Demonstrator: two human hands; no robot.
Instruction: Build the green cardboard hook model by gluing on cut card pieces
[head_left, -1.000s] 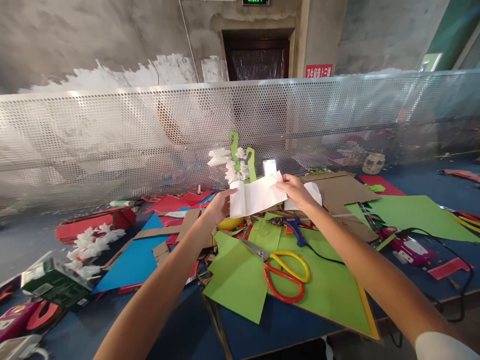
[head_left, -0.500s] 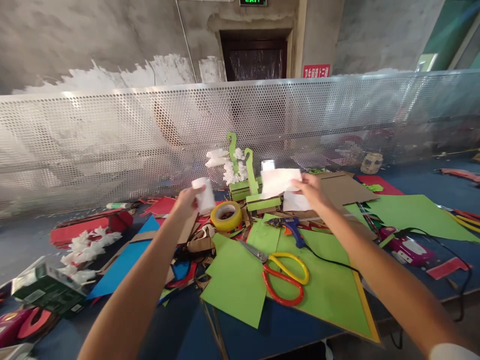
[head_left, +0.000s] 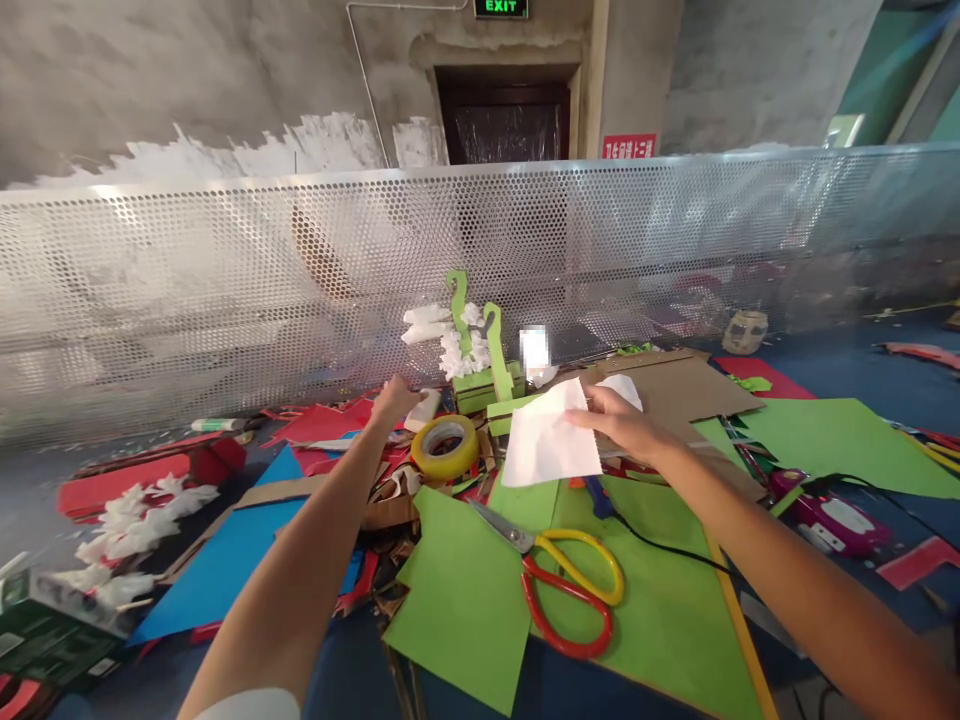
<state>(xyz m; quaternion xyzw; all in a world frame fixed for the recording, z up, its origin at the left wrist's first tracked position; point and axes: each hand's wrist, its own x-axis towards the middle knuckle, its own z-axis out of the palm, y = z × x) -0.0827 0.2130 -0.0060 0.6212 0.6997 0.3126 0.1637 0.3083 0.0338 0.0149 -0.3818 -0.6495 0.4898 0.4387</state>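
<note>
My right hand [head_left: 619, 425] pinches a torn sheet of white tissue paper [head_left: 550, 441] and holds it above the green card [head_left: 660, 590]. My left hand [head_left: 393, 398] reaches to the far side of the table and rests at a small white paper roll [head_left: 423, 409] lying among red scraps; whether the fingers still grip it cannot be seen. A yellow tape ring [head_left: 445, 446] lies just right of that hand. Behind it stands a green card model [head_left: 484, 365] with white tissue tufts.
Red-and-yellow scissors [head_left: 570, 585] lie on the green card near me. A perforated metal screen [head_left: 225, 280] closes the far side. Brown cardboard [head_left: 679, 380], blue card [head_left: 225, 555], white tissue flowers [head_left: 127, 540] and a pink tool with a black cord [head_left: 825, 510] lie around.
The white sheet has been torn off the roll. My left hand carried the roll left and down to the table; my right hand drew the sheet toward me.
</note>
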